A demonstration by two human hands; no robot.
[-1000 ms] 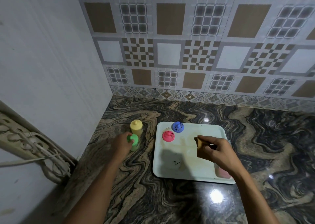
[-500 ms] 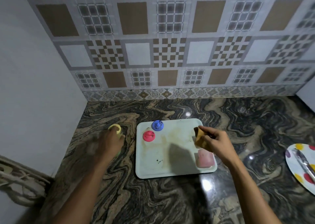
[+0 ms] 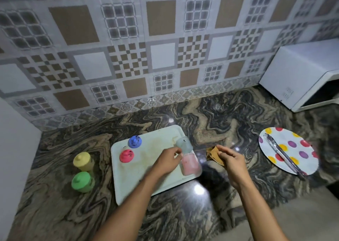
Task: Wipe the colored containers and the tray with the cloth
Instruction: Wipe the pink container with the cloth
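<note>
A white tray lies on the marble counter. On its far left stand a blue container and a red container. A clear jar with pink contents and a pale lid lies at the tray's right edge. My left hand reaches across the tray and its fingers grip that jar near the lid. My right hand is over the counter just right of the tray and pinches a brown cloth. A yellow container and a green container stand on the counter left of the tray.
A round plate with coloured dots lies at the right with metal tongs on it. A white appliance stands in the back right corner. A tiled wall runs along the back, a plain wall at the left.
My left hand left the green and yellow containers and crossed the tray to the clear jar. My right hand moved off the tray to the right with the cloth. The view swung right.
</note>
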